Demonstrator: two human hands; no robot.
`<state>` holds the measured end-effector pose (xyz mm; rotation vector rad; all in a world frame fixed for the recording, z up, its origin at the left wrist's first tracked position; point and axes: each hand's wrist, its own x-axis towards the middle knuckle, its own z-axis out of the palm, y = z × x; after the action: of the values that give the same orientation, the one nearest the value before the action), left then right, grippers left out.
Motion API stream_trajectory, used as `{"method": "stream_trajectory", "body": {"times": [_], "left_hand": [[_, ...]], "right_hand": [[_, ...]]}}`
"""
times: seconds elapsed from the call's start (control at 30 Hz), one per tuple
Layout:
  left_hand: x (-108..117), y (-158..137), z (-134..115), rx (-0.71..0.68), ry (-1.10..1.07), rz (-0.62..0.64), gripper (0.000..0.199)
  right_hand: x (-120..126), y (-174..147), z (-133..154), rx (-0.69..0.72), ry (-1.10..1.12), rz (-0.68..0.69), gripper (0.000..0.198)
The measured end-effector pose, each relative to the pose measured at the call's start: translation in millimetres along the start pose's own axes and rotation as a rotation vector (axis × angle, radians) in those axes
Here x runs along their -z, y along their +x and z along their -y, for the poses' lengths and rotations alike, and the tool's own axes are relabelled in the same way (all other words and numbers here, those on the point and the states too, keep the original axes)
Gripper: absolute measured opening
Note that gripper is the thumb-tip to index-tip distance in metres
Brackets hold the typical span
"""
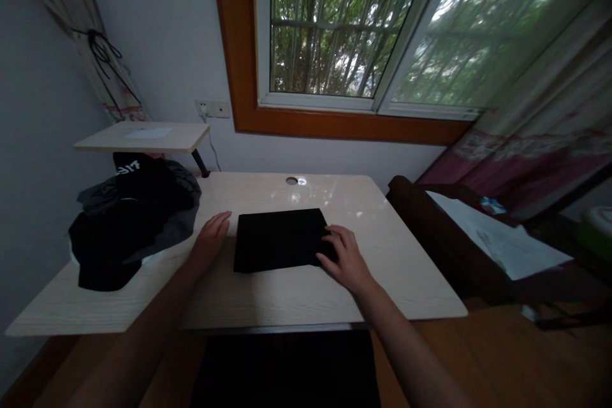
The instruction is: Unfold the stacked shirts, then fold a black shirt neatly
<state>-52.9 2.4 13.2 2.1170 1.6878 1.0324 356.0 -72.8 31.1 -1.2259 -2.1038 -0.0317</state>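
Note:
A flat black rectangle (pixel 280 240), which looks like a folded piece of cloth, lies on the pale wooden desk (pixel 392 274) in front of me. My right hand (pixel 345 256) is at its right edge, with the fingers apart and the fingertips touching that edge. To the left of the black rectangle, a short gap away, my left hand (pixel 213 234) rests over the desk top with its fingers stretched out and nothing in them. Farther left is a heap of black and grey clothes (pixel 138 217), with white lettering on one piece.
A small raised shelf (pixel 184 136) on a dark post (pixel 201 164) stands over the clothes, with a white sheet (pixel 149 132) on it. A cable hole (pixel 291 181) is near the desk's back edge. Right of the desk is dark brown furniture (pixel 406 204) bearing white paper (pixel 497 239).

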Motion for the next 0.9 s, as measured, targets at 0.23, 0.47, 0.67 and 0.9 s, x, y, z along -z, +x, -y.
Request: {"method": "stream_trajectory", "body": {"times": [0.23, 0.47, 0.67, 0.9], "left_hand": [[-17.0, 27.1, -17.5, 0.071, -0.19, 0.052, 0.052], [-17.0, 26.4, -27.6, 0.077, -0.252, 0.086, 0.047], [-3.7, 13.7, -38.5, 0.021, -0.295, 0.114, 0.043], [-0.1, -4.6, -51.9, -0.257, -0.174, 0.324, 0.03]], "right_hand": [[-5.3, -1.5, 8.8, 0.187, -0.126, 0.201, 0.029], [-7.3, -1.3, 8.1, 0.127, -0.269, 0.224, 0.014], [-15.1, 9.6, -16.6, -0.115, -0.313, 0.105, 0.02], [-28.9, 29.0, -51.5, -0.248, -0.125, 0.068, 0.035]]}}
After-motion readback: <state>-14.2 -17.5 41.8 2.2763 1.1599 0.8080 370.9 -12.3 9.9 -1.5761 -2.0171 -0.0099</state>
